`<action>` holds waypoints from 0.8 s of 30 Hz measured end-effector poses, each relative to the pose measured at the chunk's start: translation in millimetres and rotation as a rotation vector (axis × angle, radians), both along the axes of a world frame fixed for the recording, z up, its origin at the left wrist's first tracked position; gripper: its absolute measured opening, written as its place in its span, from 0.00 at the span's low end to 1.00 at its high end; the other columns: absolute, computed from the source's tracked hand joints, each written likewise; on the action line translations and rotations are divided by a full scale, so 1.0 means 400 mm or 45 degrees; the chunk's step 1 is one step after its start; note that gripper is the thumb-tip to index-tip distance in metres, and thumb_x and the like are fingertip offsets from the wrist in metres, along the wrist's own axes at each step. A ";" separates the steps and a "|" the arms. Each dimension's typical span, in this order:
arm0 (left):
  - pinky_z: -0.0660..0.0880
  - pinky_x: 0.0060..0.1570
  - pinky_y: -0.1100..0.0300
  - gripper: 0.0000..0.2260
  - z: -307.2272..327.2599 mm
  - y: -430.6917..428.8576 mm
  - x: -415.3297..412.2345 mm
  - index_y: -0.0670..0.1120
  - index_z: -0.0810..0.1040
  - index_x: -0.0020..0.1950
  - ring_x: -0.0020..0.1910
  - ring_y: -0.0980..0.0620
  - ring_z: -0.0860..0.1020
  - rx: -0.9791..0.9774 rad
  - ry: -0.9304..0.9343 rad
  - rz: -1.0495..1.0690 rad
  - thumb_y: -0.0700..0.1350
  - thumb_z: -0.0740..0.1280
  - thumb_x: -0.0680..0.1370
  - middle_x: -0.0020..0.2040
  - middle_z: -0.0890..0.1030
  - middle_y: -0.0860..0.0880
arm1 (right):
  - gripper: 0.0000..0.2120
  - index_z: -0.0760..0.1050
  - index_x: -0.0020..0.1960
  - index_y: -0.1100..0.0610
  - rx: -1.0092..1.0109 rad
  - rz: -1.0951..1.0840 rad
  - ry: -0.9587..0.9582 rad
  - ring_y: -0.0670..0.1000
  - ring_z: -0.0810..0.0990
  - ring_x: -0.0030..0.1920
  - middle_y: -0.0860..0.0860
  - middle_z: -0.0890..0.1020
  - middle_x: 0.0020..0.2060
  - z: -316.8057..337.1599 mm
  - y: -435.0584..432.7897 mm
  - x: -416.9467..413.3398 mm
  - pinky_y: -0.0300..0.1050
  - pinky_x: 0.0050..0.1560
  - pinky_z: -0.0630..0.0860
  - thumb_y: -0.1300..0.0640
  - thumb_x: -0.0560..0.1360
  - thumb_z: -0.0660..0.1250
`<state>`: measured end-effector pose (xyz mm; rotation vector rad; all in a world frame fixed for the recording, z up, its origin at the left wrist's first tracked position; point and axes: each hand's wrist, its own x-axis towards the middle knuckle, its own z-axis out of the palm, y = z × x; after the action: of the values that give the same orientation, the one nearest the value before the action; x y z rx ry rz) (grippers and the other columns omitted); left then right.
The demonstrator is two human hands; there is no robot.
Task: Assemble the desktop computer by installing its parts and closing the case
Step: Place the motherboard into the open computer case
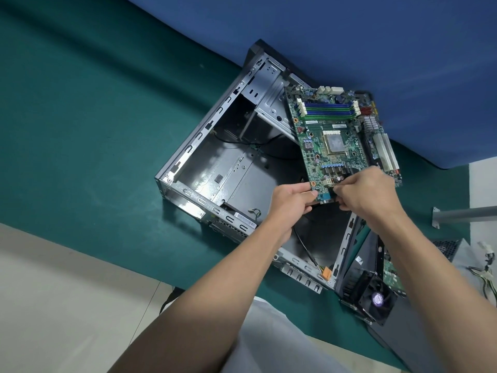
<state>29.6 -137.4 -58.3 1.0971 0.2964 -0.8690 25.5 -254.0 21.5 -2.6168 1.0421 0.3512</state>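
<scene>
Even, fairly bright light comes from overhead, and shadows are soft and faint. The open case [242,179] is dim inside, its metal rim faintly shiny. Wide-angle distortion bends the surface [80,117] edges toward the frame's corners. Fine detail looks slightly soft.

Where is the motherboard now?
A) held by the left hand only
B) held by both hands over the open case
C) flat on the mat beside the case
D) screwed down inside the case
B: the left hand and the right hand both grip the near edge of the motherboard above the open case.
</scene>
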 end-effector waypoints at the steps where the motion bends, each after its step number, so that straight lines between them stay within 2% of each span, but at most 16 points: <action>1: 0.77 0.48 0.65 0.16 0.000 0.000 0.000 0.38 0.77 0.64 0.56 0.51 0.80 -0.003 -0.002 0.000 0.38 0.67 0.77 0.60 0.81 0.45 | 0.10 0.83 0.35 0.61 -0.026 0.012 0.002 0.53 0.84 0.37 0.54 0.82 0.26 0.001 0.004 0.001 0.50 0.50 0.81 0.65 0.72 0.66; 6: 0.77 0.47 0.64 0.15 -0.001 0.000 -0.002 0.37 0.77 0.64 0.50 0.52 0.82 -0.030 0.008 0.001 0.37 0.67 0.77 0.57 0.82 0.44 | 0.10 0.82 0.34 0.59 -0.095 0.087 0.041 0.60 0.80 0.51 0.59 0.83 0.33 0.014 0.013 -0.002 0.53 0.55 0.78 0.62 0.73 0.67; 11: 0.78 0.46 0.66 0.16 -0.007 -0.001 -0.002 0.37 0.76 0.64 0.52 0.51 0.82 -0.021 0.021 0.014 0.36 0.68 0.77 0.58 0.81 0.44 | 0.08 0.81 0.44 0.62 -0.180 0.195 0.167 0.61 0.80 0.49 0.63 0.82 0.43 0.023 0.028 0.025 0.53 0.55 0.78 0.62 0.72 0.62; 13: 0.79 0.45 0.66 0.16 -0.007 -0.001 0.001 0.36 0.75 0.64 0.49 0.52 0.82 -0.022 0.036 0.040 0.35 0.68 0.76 0.58 0.81 0.43 | 0.09 0.80 0.48 0.63 -0.191 0.169 0.164 0.61 0.80 0.49 0.63 0.81 0.46 0.016 0.034 0.029 0.53 0.55 0.78 0.63 0.72 0.62; 16: 0.79 0.43 0.67 0.17 -0.006 0.001 0.002 0.35 0.75 0.64 0.44 0.55 0.82 -0.026 0.047 0.052 0.34 0.68 0.76 0.55 0.81 0.45 | 0.08 0.80 0.46 0.64 -0.191 0.107 0.062 0.61 0.80 0.47 0.64 0.81 0.44 -0.003 0.042 0.006 0.51 0.54 0.79 0.61 0.74 0.63; 20: 0.79 0.43 0.66 0.15 -0.007 0.002 0.000 0.35 0.76 0.62 0.42 0.56 0.81 -0.016 0.028 0.028 0.34 0.68 0.76 0.47 0.83 0.47 | 0.10 0.80 0.47 0.63 -0.197 0.082 -0.002 0.63 0.76 0.52 0.64 0.80 0.47 -0.014 0.048 -0.018 0.48 0.53 0.76 0.58 0.76 0.64; 24: 0.79 0.46 0.64 0.14 -0.001 0.003 0.001 0.35 0.77 0.61 0.42 0.55 0.81 0.005 0.019 0.018 0.33 0.68 0.76 0.49 0.82 0.47 | 0.08 0.80 0.44 0.63 -0.157 0.097 0.030 0.61 0.79 0.46 0.63 0.81 0.45 -0.011 0.040 -0.007 0.49 0.53 0.78 0.59 0.76 0.65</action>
<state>30.1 -136.2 -58.8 1.0913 0.3180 -0.8644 22.7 -238.0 17.3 -2.7744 1.0030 0.3465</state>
